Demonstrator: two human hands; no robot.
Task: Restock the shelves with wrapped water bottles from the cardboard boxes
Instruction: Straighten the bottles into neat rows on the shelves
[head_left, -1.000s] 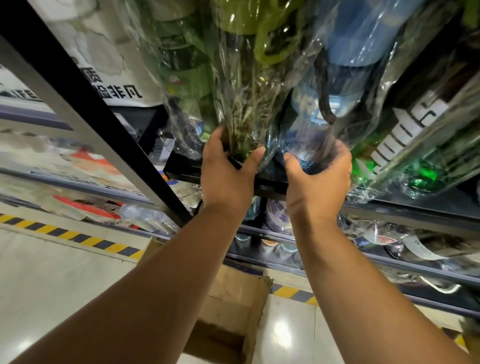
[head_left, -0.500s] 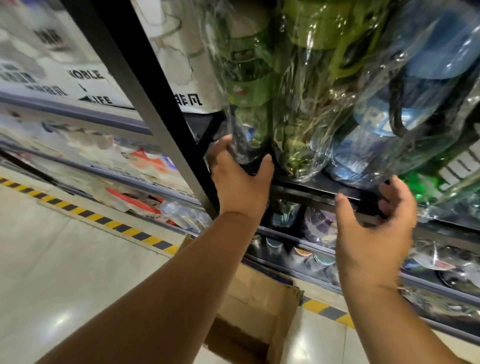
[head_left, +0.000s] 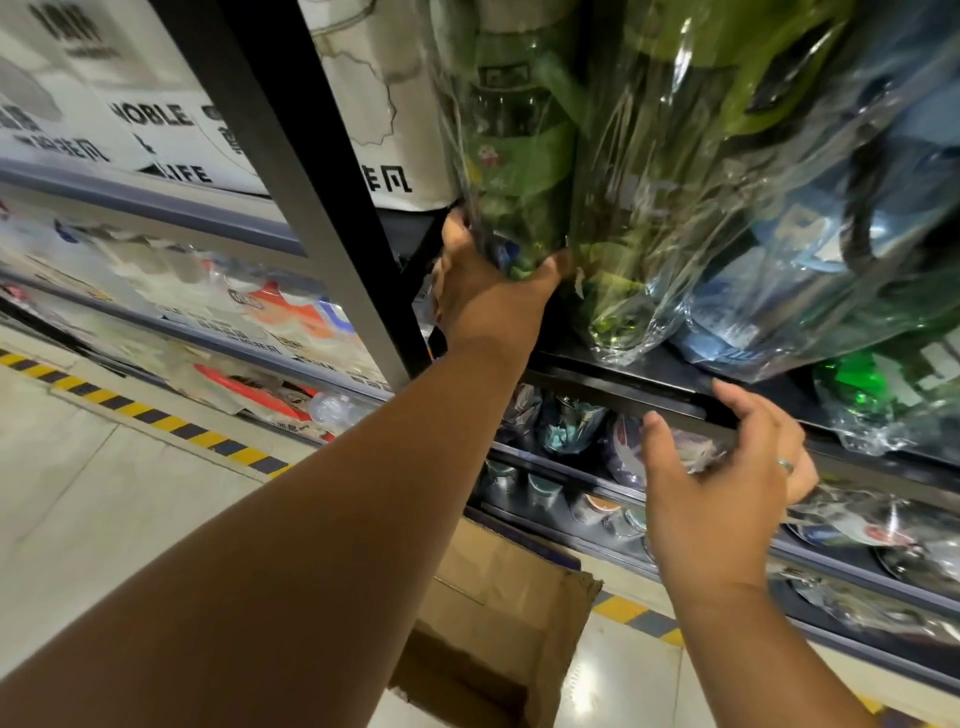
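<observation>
Several water bottles in clear plastic wrap stand on the black upper shelf (head_left: 649, 371). My left hand (head_left: 485, 296) grips the base of the leftmost green wrapped bottle (head_left: 511, 171), next to the shelf's black upright. A second green wrapped bottle (head_left: 660, 208) stands right of it, then a blue wrapped bottle (head_left: 810, 249). My right hand (head_left: 722, 499) hangs below the shelf's front edge, fingers spread, holding nothing. An open cardboard box (head_left: 498, 623) sits on the floor beneath my arms.
The black upright post (head_left: 311, 192) slants across the left. Lower shelves (head_left: 831, 561) hold more wrapped cups and bottles. A neighbouring shelf unit on the left carries white boxes and packaged goods. Yellow-black hazard tape (head_left: 156, 421) runs along the tiled floor.
My right hand let go of the blue bottle and dropped below the shelf edge, fingers open. My left hand shifted from the middle green bottle to the leftmost one.
</observation>
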